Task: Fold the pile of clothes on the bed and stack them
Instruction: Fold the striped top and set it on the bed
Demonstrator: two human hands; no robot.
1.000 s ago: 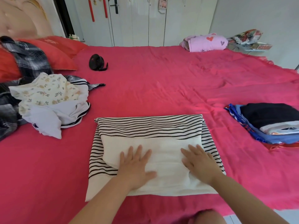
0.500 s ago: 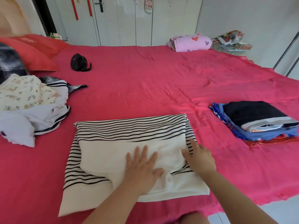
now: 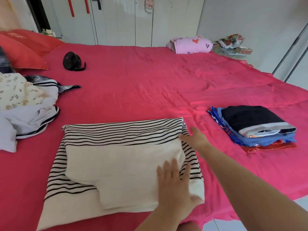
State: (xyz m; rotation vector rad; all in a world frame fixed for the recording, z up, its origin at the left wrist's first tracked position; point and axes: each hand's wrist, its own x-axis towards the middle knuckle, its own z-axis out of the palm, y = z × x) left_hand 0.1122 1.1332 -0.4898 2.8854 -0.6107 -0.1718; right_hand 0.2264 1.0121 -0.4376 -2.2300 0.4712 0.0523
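The cream knit top with black stripes [image 3: 120, 147] lies folded flat near the front edge of the pink-red bed sheet [image 3: 141, 90], its lower left corner meeting the view's edge. The left hand [image 3: 175, 189] presses flat on its right end, fingers straight; the right hand [image 3: 195, 139] touches its far right fold, fingers extended, tips blurred. The unfolded pile of pale clothes [image 3: 25, 110] at left is cut off.

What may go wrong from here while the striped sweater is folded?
The left hand presses only the right part of the sweater, so the cream layer may shift if the right hand lifts the edge. The hem lies near the edge of the bed and might slide off. The stack looks uneven; a bulky sweater may tip it.
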